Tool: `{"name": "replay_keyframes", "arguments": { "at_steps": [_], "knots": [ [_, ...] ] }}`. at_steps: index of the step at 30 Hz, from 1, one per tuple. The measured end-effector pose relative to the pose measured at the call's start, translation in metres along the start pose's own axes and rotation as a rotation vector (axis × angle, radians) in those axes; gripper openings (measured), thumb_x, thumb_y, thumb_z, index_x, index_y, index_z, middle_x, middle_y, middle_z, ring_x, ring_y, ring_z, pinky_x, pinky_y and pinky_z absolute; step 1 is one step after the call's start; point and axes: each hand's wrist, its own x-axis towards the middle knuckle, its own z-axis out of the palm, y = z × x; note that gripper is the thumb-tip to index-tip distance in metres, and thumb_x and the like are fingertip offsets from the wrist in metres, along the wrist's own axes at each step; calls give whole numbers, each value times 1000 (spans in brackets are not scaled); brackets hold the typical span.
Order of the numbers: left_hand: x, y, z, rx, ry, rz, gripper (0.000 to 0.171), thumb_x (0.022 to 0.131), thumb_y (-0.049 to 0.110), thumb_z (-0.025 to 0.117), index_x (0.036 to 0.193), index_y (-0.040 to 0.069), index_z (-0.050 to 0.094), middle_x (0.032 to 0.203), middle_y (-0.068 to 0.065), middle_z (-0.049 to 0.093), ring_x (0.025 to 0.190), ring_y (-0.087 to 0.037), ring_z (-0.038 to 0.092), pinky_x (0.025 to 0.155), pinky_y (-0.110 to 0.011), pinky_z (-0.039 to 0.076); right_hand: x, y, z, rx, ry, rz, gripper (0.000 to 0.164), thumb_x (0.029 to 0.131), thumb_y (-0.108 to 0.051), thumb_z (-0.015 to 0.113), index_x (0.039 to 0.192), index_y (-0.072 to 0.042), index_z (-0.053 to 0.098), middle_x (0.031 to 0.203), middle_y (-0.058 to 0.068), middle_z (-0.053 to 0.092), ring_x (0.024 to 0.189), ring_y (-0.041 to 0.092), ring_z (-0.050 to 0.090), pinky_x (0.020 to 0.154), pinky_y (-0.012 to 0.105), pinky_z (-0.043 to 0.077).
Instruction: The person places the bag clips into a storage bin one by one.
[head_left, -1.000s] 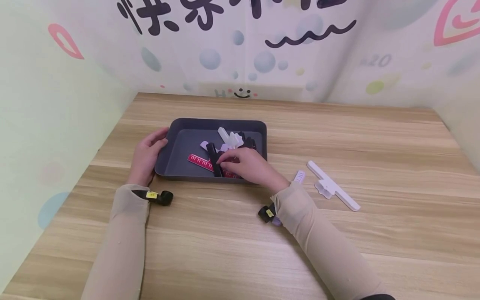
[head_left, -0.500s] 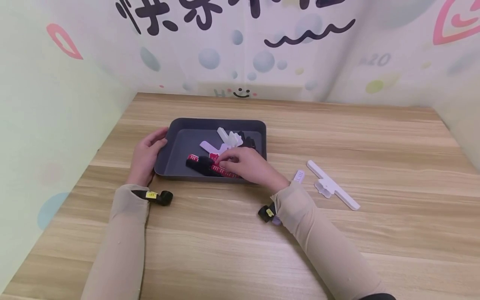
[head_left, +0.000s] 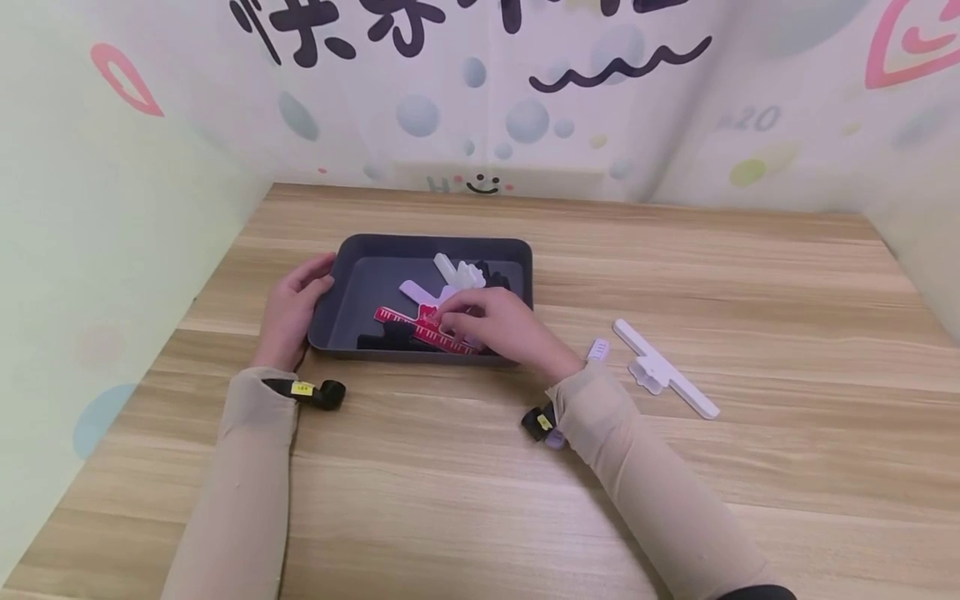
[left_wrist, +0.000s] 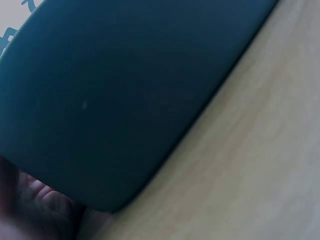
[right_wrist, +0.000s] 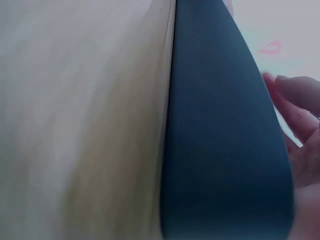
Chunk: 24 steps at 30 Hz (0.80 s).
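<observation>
In the head view, my left hand [head_left: 294, 310] rests against the left side of a dark grey tray [head_left: 337, 354], thumb at the rim. Over the tray's front right hovers my right hand [head_left: 498, 325], thumb and fingers apart with nothing between them; the right wrist view shows them above the rim. Just left of and below its fingertips lie a red clip with piano-key markings [head_left: 431, 325] and a black clip [head_left: 393, 336]. Behind them are a lilac clip [head_left: 420, 292], a white clip [head_left: 465, 275] and black clips [head_left: 491, 275], partly hidden by the hand.
A long white clip [head_left: 667, 371] lies on the wooden table [head_left: 420, 483] right of the tray. A lilac clip [head_left: 598, 350] lies mostly under the right wrist. A printed cloth backdrop [head_left: 525, 142] rises behind the table.
The black clip has left my right hand's fingers and dropped flat by the red clip near the tray's front wall. My right hand has opened and lifted slightly; the left has stayed put.
</observation>
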Motion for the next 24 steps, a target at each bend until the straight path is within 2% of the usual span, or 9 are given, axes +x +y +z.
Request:
{"name": "replay_keyframes", "arguments": {
  "at_steps": [3, 8, 12, 19, 24],
  "knots": [
    [0, 1, 0, -2, -2, 0, 38, 90, 18, 52, 128, 15, 50, 130, -6, 47, 116, -16, 41, 94, -29, 33, -2, -3, -5, 52, -17, 1, 20, 86, -30, 59, 102, -19, 66, 87, -1, 64, 72, 17, 60, 60, 31, 50],
    [0, 2, 1, -4, -7, 2, 38, 90, 18, 52, 128, 14, 50, 130, -6, 47, 116, -17, 42, 93, -28, 34, -5, -7, -14, 67, -4, -31, 21, 86, -29, 59, 104, -19, 65, 88, -1, 64, 76, 15, 60, 64, 33, 50],
    [0, 2, -1, -5, -1, 11, 38, 90, 17, 52, 127, 14, 51, 129, -6, 48, 115, -16, 43, 90, -25, 36, -7, -9, -22, 82, 3, -60, 21, 87, -25, 58, 105, -16, 64, 88, 3, 64, 76, 19, 60, 64, 39, 50],
    [0, 0, -1, -14, 10, 15, 37, 90, 18, 54, 126, 15, 52, 127, -5, 50, 112, -16, 45, 86, -22, 38, -12, -9, -39, -2, -83, -32, 23, 87, -24, 58, 106, -12, 63, 91, 2, 63, 77, 23, 59, 62, 38, 49],
    [1, -2, -1, -19, 10, 15, 36, 89, 19, 54, 126, 15, 53, 126, -5, 50, 112, -16, 46, 86, -24, 38, -19, -11, -49, -39, -105, -3, 25, 87, -27, 57, 107, -13, 63, 88, 6, 63, 77, 25, 58, 62, 36, 48]
  ]
}}
